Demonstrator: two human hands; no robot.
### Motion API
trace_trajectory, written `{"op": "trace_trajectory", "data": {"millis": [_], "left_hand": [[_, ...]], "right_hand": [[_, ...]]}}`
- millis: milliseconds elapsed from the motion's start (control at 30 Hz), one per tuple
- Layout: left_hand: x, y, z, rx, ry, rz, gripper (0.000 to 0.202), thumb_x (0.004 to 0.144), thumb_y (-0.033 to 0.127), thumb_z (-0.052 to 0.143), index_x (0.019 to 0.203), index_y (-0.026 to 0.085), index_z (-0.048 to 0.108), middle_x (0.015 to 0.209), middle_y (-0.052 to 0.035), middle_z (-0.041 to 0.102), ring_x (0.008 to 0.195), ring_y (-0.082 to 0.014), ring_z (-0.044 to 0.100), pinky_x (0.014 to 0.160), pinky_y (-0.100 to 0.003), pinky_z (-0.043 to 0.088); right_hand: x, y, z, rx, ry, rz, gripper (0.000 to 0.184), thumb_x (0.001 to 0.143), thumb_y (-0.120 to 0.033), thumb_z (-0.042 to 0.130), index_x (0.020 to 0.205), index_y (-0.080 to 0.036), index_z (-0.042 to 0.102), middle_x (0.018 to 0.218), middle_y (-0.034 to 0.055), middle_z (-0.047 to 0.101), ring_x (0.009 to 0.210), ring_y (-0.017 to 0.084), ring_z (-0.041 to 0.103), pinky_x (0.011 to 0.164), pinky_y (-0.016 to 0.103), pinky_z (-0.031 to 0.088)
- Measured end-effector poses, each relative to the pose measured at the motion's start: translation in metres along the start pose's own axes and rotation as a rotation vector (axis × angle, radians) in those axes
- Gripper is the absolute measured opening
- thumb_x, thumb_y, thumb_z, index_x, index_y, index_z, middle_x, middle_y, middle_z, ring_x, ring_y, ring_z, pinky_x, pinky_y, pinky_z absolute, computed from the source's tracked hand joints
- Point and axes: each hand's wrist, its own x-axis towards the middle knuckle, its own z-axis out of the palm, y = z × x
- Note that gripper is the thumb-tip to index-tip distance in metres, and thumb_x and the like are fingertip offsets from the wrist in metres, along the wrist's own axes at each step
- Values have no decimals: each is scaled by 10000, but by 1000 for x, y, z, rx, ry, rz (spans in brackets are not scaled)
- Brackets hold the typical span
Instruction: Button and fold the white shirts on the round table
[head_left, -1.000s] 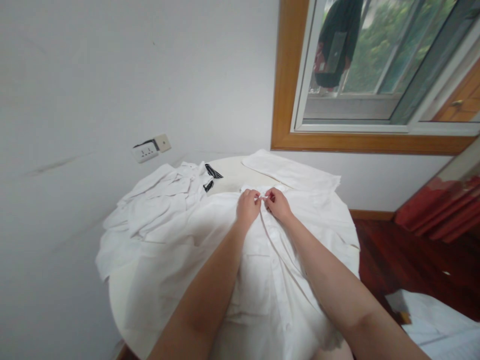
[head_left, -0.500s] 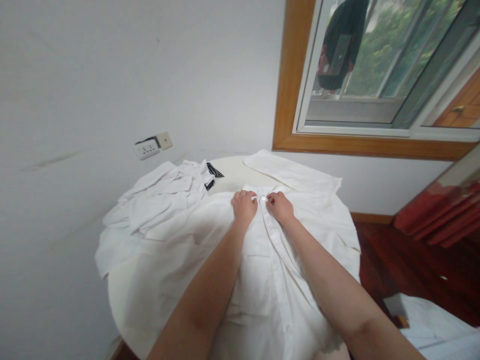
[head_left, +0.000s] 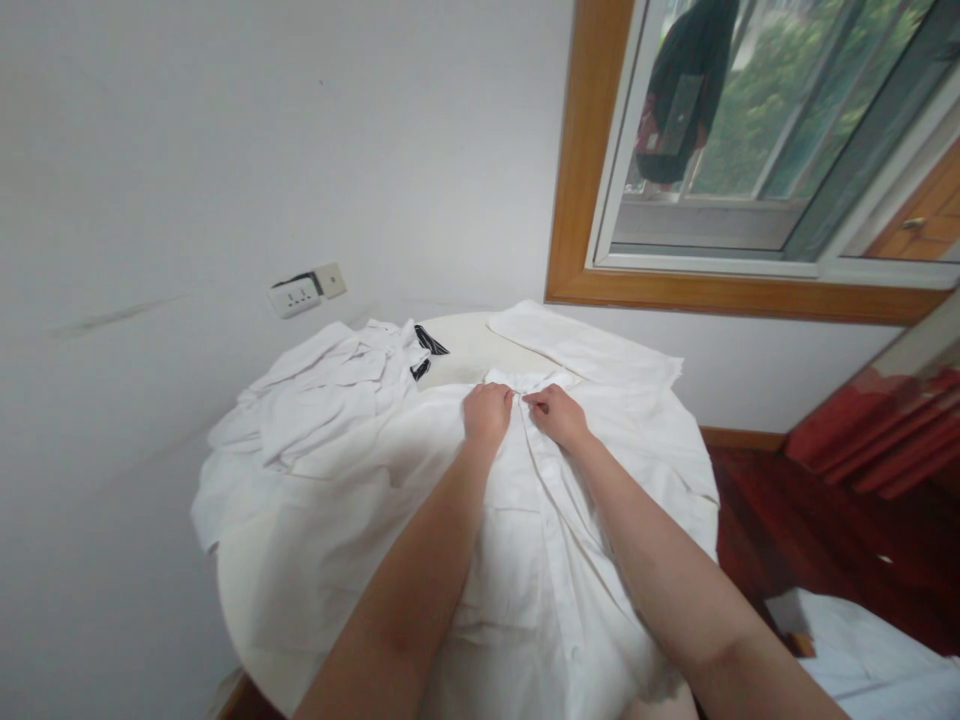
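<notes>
A white button-up shirt lies spread on a round cream table, its collar end toward the wall. At the collar, my left hand pinches the left front edge of the shirt. My right hand is closed on the opposite edge, its fingertips almost meeting the left ones. The button between them is hidden by my fingers. Below my hands, the front placket runs toward me with several small buttons. One sleeve stretches across the back right of the table.
A heap of crumpled white clothes lies at the table's left, with a black striped piece beside it. A wall socket is behind. White cloth sits low at the right, near a red curtain. A wood-framed window is above.
My fingertips have drawn closer together at the collar. The round button that showed between them is now covered. The shirt and the other clothes have stayed in place.
</notes>
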Motion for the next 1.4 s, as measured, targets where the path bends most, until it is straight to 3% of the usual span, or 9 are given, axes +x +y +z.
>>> {"op": "trace_trajectory", "data": {"millis": [300, 433, 500, 600, 733, 900, 1067, 1300, 1400], "left_hand": [[0, 10, -10, -58, 111, 35, 383, 962, 364, 360, 841, 207, 687, 911, -84, 669, 958, -237, 530, 852, -359, 390], [-1, 9, -5, -62, 181, -6, 231, 906, 300, 479, 1034, 227, 657, 1105, -84, 634, 1089, -255, 501, 928, -379, 386], [-3, 5, 2, -24, 195, -87, 338, 856, 287, 556, 1183, 215, 594, 1260, -111, 564, 1189, -283, 453, 990, -410, 360], [-5, 0, 9, 29, 118, -161, 468, 846, 335, 566, 1282, 170, 521, 1294, -147, 543, 1221, -309, 436, 1040, -441, 324], [-5, -2, 10, 19, 32, -170, 509, 875, 363, 515, 1334, 148, 469, 1247, -150, 579, 1211, -296, 451, 1057, -427, 302], [-4, -4, 3, 18, 13, -217, 561, 869, 434, 520, 1348, 149, 460, 1238, -162, 586, 1182, -304, 469, 1010, -420, 346], [4, -18, -9, 126, 24, -237, 383, 897, 424, 474, 1169, 181, 593, 1093, -146, 630, 1128, -323, 497, 918, -426, 407], [28, -31, -29, 112, -267, -180, 338, 853, 393, 572, 1073, 144, 638, 1125, -151, 608, 1011, -254, 612, 849, -332, 475], [39, -31, -37, 50, -262, -203, 294, 853, 374, 574, 1058, 173, 642, 1111, -129, 616, 1018, -239, 622, 853, -314, 476]], "right_hand": [[-1, -4, 1, -19, 12, -9, 318, 897, -285, 471, 1134, -305, 682, 1053, 40, 599, 867, 158, 604, 725, 243, 445], [0, -2, -3, 107, 175, 51, 300, 900, -244, 445, 1082, -253, 683, 1032, 35, 603, 937, 156, 589, 782, 236, 441], [1, 2, -7, 113, 293, 139, 322, 908, -228, 415, 1117, -234, 659, 1081, 50, 584, 947, 162, 588, 766, 242, 444], [2, 15, -13, 52, 373, 299, 385, 917, -237, 402, 1264, -231, 568, 1220, 83, 515, 923, 173, 604, 726, 267, 451], [4, 29, -12, -31, 282, 410, 483, 920, -350, 452, 1373, -185, 457, 1297, 142, 473, 936, 217, 625, 744, 314, 469], [4, 29, -5, -133, 265, 364, 415, 889, -364, 524, 1266, -191, 532, 1345, 148, 455, 1000, 238, 616, 794, 328, 471], [4, 26, -6, -136, 273, 356, 296, 875, -314, 529, 1146, -197, 566, 1293, 125, 492, 952, 213, 615, 751, 304, 452], [0, 16, -15, 63, 372, 253, 246, 861, -210, 414, 1080, -235, 523, 1046, 40, 586, 879, 188, 569, 715, 278, 407], [3, 6, -24, 111, 458, 134, 283, 820, -143, 381, 1056, -229, 513, 1060, 46, 564, 934, 190, 543, 766, 276, 408]]}}
